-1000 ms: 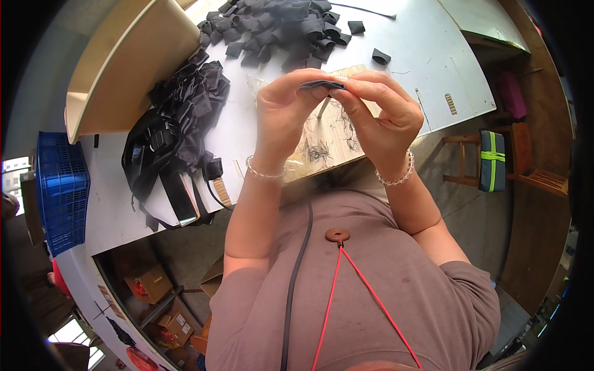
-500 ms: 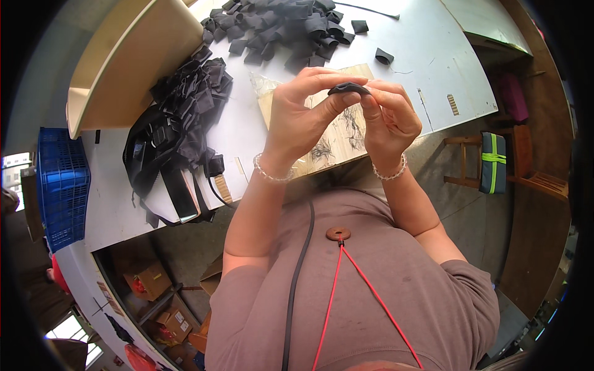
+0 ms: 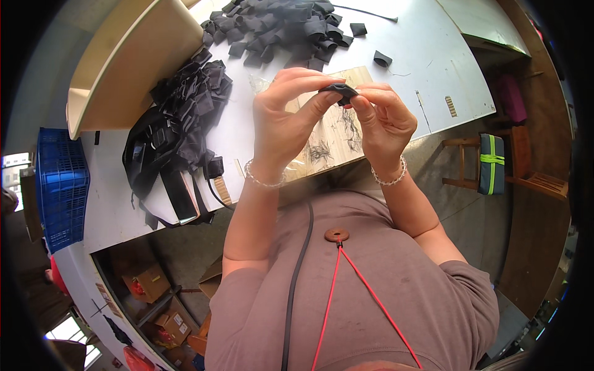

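Observation:
A small folded piece of black fabric (image 3: 340,91) is pinched between both my hands, above a wooden board (image 3: 322,139) strewn with dark thread scraps. My left hand (image 3: 291,111) grips its left end between thumb and fingers. At the other end, the thumb and bent fingers of my right hand (image 3: 385,117) close on it. Beyond my hands lies a heap of similar black fabric loops (image 3: 272,28), with one loose loop (image 3: 382,59) apart to the right. Left of the board is a tangled pile of black straps and fabric pieces (image 3: 185,111).
A beige curved panel (image 3: 124,55) rises at the table's far left, above a blue plastic crate (image 3: 60,185). To the right, a wooden stool (image 3: 473,162) bears a dark cushion with green straps. Cardboard boxes (image 3: 147,281) sit on a shelf under the white table (image 3: 427,49).
My left hand has shifted slightly left and its hold on the fabric has opened wider. The fabric piece moved a little left and down, and looks more spread.

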A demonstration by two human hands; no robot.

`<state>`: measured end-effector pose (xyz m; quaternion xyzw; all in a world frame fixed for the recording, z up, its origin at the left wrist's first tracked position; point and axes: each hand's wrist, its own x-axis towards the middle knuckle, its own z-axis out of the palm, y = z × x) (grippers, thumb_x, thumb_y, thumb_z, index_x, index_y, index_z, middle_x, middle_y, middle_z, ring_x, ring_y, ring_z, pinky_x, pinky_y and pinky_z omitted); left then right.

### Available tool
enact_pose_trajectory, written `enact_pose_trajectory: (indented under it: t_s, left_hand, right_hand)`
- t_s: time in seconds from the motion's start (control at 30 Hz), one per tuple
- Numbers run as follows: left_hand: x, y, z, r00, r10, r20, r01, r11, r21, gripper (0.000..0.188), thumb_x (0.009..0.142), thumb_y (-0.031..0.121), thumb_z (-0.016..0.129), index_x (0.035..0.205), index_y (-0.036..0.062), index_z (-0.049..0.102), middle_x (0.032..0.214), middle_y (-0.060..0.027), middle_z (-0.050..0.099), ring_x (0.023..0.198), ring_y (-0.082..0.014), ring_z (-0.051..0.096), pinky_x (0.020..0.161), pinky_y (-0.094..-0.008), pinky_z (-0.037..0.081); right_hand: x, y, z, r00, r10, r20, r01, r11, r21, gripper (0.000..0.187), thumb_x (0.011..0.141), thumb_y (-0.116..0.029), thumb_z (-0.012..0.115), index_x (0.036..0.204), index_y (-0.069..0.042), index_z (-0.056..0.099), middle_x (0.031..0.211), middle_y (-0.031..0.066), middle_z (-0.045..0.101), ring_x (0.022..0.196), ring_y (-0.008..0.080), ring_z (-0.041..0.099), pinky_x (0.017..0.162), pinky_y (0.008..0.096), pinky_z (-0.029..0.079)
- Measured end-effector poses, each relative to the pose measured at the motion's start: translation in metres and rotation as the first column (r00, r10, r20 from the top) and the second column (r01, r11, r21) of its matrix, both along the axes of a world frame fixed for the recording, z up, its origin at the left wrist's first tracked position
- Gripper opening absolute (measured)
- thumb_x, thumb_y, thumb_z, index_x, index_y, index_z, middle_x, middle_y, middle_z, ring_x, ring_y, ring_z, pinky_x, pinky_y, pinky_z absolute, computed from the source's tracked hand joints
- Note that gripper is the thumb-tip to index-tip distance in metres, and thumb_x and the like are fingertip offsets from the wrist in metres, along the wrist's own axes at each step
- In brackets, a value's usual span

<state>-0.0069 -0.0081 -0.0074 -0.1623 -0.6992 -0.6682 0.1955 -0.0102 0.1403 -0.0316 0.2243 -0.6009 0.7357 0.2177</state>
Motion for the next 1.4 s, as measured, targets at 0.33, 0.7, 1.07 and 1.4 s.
enact_pose_trajectory:
  t_s: [0.33,0.7,1.07,1.4]
  left_hand:
    - [-0.007,-0.002,0.008,0.997,-0.013,-0.072,0.003,0.991,-0.134,0.015,0.074,0.013,0.073,0.089,0.0082,0.072,0.084,-0.004,0.068,0.082,-0.0159,0.057,0.074,-0.0273,0.045]
    - [-0.016,-0.013,-0.005,0.993,-0.105,0.048,0.104,0.994,0.016,0.013,0.079,0.01,0.07,0.091,0.0066,0.071,0.087,-0.0049,0.068,0.085,-0.0159,0.058,0.078,-0.0281,0.046]
    - [-0.011,-0.003,0.01,0.996,-0.034,-0.083,0.029,0.998,-0.056,0.016,0.074,0.015,0.074,0.089,0.0087,0.073,0.085,-0.0039,0.069,0.083,-0.0149,0.058,0.076,-0.0271,0.045]
    - [-0.015,-0.004,-0.003,0.988,-0.006,-0.155,-0.011,0.994,-0.105,0.012,0.077,0.014,0.071,0.087,0.007,0.072,0.082,-0.0032,0.069,0.08,-0.0145,0.057,0.075,-0.027,0.045]
  right_hand:
    - [-0.002,-0.001,-0.005,0.994,0.086,0.066,-0.082,0.995,-0.055,0.008,0.083,0.002,0.064,0.09,0.003,0.062,0.088,0.0087,0.062,0.08,0.0129,0.057,0.071,0.0242,0.046]
    - [0.0,-0.012,0.017,0.999,-0.047,0.024,0.046,0.997,0.066,0.007,0.079,0.003,0.067,0.085,0.002,0.065,0.08,0.0079,0.064,0.074,0.0136,0.058,0.067,0.0241,0.046]
    - [0.002,-0.006,0.015,0.997,-0.077,0.012,0.076,0.993,0.092,0.006,0.081,-0.001,0.066,0.085,0.003,0.064,0.079,0.0079,0.063,0.072,0.0121,0.057,0.063,0.0225,0.045]
    - [0.001,-0.006,0.012,0.993,-0.095,-0.067,0.105,0.983,0.151,0.007,0.078,0.002,0.068,0.083,0.003,0.064,0.079,0.0085,0.063,0.071,0.0132,0.059,0.062,0.0233,0.046]
